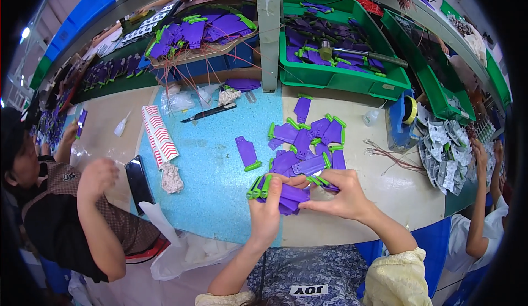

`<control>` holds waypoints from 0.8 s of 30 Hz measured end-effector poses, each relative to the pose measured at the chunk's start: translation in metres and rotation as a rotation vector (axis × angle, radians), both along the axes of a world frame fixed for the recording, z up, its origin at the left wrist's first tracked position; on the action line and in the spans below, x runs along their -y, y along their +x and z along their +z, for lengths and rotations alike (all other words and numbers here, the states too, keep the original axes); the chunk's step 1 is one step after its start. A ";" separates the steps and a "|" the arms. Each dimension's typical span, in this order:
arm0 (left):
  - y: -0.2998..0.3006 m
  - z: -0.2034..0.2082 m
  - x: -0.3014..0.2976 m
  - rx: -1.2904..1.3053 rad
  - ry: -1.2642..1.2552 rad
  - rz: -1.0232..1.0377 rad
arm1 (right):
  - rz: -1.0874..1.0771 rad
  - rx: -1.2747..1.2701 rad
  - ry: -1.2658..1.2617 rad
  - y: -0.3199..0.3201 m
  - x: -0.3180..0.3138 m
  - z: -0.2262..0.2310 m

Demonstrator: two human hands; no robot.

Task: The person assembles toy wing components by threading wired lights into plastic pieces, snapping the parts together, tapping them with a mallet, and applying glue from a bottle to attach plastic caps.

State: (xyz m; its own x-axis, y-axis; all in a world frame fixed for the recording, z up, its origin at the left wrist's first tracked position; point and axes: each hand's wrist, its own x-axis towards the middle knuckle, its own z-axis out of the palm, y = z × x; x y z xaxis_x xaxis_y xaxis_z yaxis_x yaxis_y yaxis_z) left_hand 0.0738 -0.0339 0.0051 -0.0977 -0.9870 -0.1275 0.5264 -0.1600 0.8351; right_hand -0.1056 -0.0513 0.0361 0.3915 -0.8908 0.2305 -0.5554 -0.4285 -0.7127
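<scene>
My left hand (267, 211) is closed around a stack of flat purple plastic pieces with green tube-like ends (292, 195), the green ends bunched near its thumb. Close beside it, my right hand (345, 197) pinches another purple piece with a green end (325, 183), its thumb close to the stack's edge. Just beyond both hands lies a loose pile of the same purple pieces (303, 141), overlapping at various angles. One single purple piece (246, 151) rests apart from the pile, on the blue mat to its left. Fingers partly hide the held pieces.
A green bin (352, 80) of purple pieces, with a hammer (363, 54) across it, stands behind a metal post (268, 36). On the blue mat (209, 146) are a craft knife (209, 112) and a striped strip (158, 133). Co-workers sit on both sides.
</scene>
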 end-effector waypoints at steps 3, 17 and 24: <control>-0.009 0.004 -0.001 0.379 -0.137 -0.002 | 0.097 -0.180 -0.552 0.002 -0.010 -0.008; 0.079 0.013 0.116 1.569 -0.551 -0.405 | -0.328 0.765 0.353 -0.010 -0.017 -0.003; -0.003 0.005 0.006 -0.017 0.044 -0.024 | -0.125 0.456 0.504 0.029 -0.019 0.000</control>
